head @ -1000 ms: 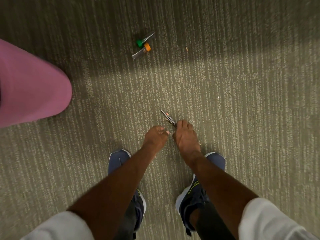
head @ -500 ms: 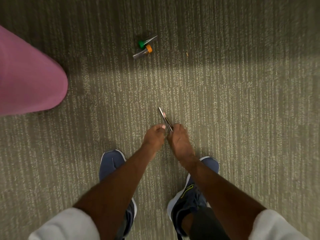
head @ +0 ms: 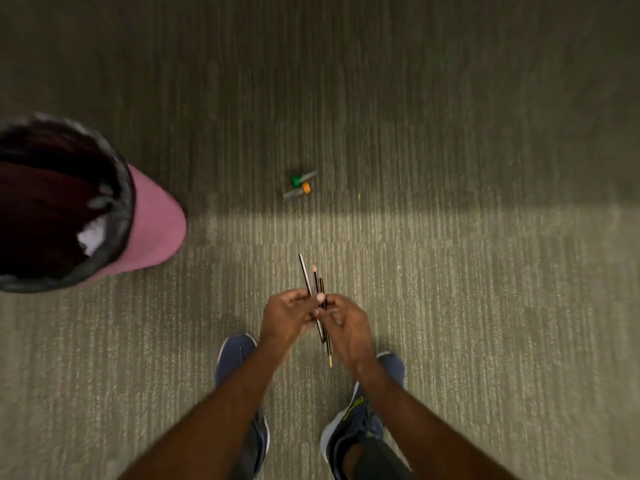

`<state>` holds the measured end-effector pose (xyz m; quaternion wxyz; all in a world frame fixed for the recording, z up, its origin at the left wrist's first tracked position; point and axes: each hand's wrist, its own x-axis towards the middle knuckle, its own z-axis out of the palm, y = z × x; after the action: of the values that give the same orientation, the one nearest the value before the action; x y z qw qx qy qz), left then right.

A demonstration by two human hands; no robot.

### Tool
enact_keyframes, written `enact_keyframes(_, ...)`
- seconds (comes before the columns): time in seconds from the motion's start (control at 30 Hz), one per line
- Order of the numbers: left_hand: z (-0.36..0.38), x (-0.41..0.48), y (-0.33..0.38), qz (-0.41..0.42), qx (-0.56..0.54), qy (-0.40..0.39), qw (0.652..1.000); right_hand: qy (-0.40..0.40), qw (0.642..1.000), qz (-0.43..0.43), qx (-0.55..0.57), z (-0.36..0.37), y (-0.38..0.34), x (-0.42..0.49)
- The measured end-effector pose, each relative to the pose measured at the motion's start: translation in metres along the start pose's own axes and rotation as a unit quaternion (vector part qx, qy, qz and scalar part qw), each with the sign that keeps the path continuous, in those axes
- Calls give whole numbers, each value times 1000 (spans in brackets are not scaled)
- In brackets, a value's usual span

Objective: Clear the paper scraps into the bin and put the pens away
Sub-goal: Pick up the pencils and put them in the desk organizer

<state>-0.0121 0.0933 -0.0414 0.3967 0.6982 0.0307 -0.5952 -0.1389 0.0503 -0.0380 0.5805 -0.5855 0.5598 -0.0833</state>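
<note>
Both hands meet in front of me above the carpet, holding a small bundle of thin dark pens [head: 309, 277]. My left hand [head: 287, 315] and my right hand [head: 348, 327] both have fingers closed around the bundle's middle. The pens point away from me, one with a pale tip, and one end pokes out below my right hand. Farther ahead on the floor lie two grey markers [head: 300, 186], one with a green cap and one with an orange cap. A pink bin [head: 152, 223] with a dark liner stands at the left, white paper scraps [head: 90, 235] inside it.
I stand on a grey-green striped carpet [head: 467, 289]; my two blue shoes [head: 235, 355] are just below my hands. A shadow covers the far half of the floor, where the markers lie. A tiny orange speck [head: 359, 195] sits right of the markers.
The pens came up off the carpet in my hands, and my left hand joined the grip. My view rose and tilted, bringing the bin's open top into sight.
</note>
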Motion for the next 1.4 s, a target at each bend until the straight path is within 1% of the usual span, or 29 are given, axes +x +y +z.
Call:
enact_keyframes(0.07,-3,-30,36,44,43,1,998,-2,1000,-4,27,-14,-51,-13)
enact_keyframes(0.13,-9,-63,78,97,95,-3,991,-9,999,-15,32,-28,-104,-25)
enact_keyframes(0.23,-19,-112,147,156,137,-50,977,-11,999,-29,39,-48,-184,-42)
enact_keyframes(0.33,-27,-153,210,210,175,-95,957,6,998,-46,29,-63,-260,-56)
enact_keyframes(0.47,-35,-206,293,250,184,-98,945,40,997,-66,16,-77,-347,-65)
enact_keyframes(0.57,-46,-232,346,272,172,-100,941,44,996,-79,2,-86,-406,-69)
enact_keyframes(0.77,-70,-283,431,331,147,-58,930,50,987,-145,-51,-98,-516,-81)
enact_keyframes(0.87,-85,-310,467,352,165,-83,918,50,979,-177,-84,-101,-565,-83)
enact_keyframes(0.93,-95,-334,493,367,187,-87,907,51,973,-202,-98,-100,-600,-84)
enact_keyframes(1.03,-109,-358,536,400,199,-55,893,52,966,-234,-97,-97,-654,-86)
enact_keyframes(1.1,-119,-368,564,402,177,-29,898,49,960,-260,-93,-95,-689,-85)
enact_keyframes(1.17,-127,-382,590,393,148,-4,908,32,952,-288,-97,-94,-726,-81)
enact_keyframes(1.23,-132,-392,615,396,132,8,909,12,942,-319,-108,-97,-758,-75)
enact_keyframes(1.4,-140,-408,672,435,119,47,891,-18,923,-368,-114,-99,-825,-56)
